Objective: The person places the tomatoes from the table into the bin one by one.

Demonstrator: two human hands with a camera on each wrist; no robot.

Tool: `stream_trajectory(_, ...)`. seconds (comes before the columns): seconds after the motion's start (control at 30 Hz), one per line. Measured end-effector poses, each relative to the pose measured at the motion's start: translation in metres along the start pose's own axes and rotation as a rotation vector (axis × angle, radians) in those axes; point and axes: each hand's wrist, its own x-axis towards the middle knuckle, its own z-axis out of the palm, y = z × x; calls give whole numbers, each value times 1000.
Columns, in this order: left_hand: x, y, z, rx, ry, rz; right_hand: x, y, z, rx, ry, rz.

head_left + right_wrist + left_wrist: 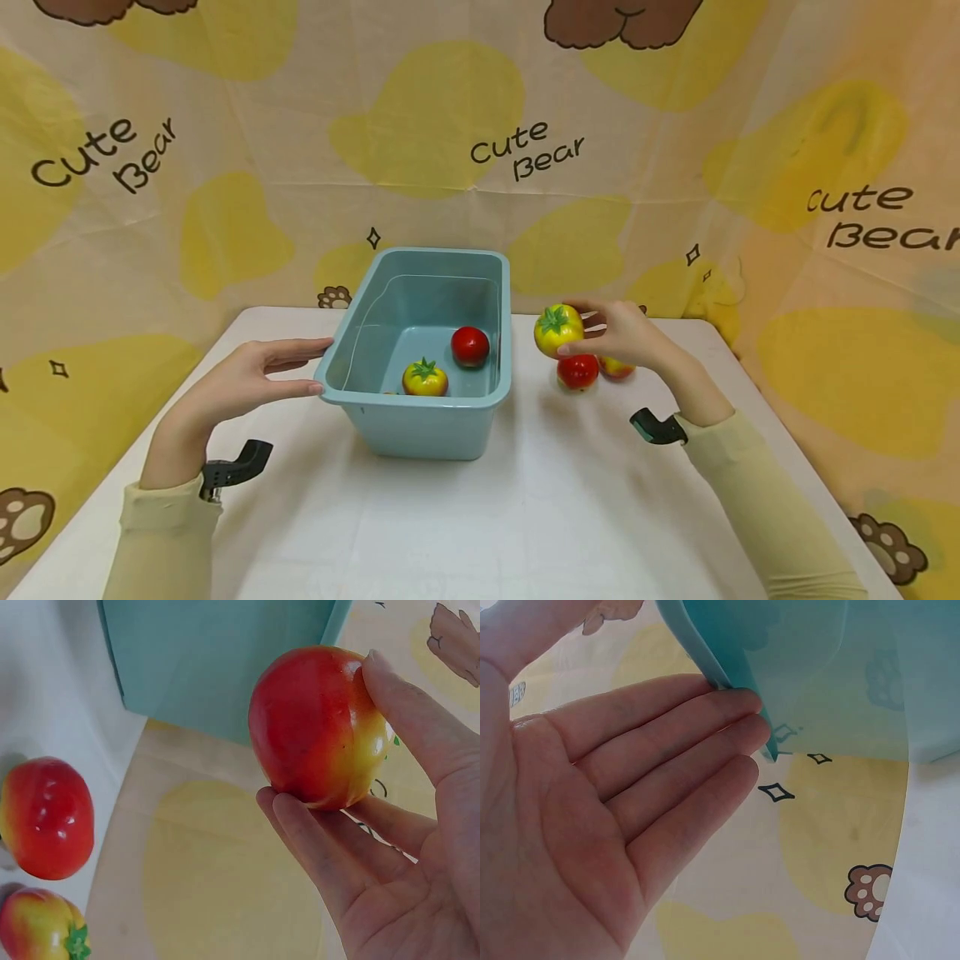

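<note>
My right hand point(621, 335) holds a yellow and red toy tomato point(553, 333) with a green leafy top, raised beside the bin's right side. In the right wrist view, thumb and fingers grip the tomato point(307, 727) from opposite sides, its red face toward the camera. My left hand point(236, 382) touches the left rim of a blue-grey plastic bin point(420, 402), fingers nearly straight. The left wrist view shows those fingertips point(742, 701) at the bin's edge. Inside the bin lie a red round fruit point(470, 347) and a yellow tomato with green leaves point(425, 380).
Right of the bin, below the raised tomato, a red fruit point(577, 373) and a red-yellow one point(617, 369) lie on the white table point(450, 525). A patterned cloth point(450, 117) hangs behind the table. Each wrist wears a black band point(236, 468).
</note>
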Motion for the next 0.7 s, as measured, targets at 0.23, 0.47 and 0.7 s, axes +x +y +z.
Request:
stream_trajectory(0.23,-1,1,0,-7,1,-6,1,-7,-6,-10,26,-20)
stream_trajectory(0.47,-2,1,0,-8,0,-10,7,-12,-11,-8,30,-55)
stream_trajectory(0.7,-1,1,-1,-8,0,-2,14,-19,-22,-4,44,-90)
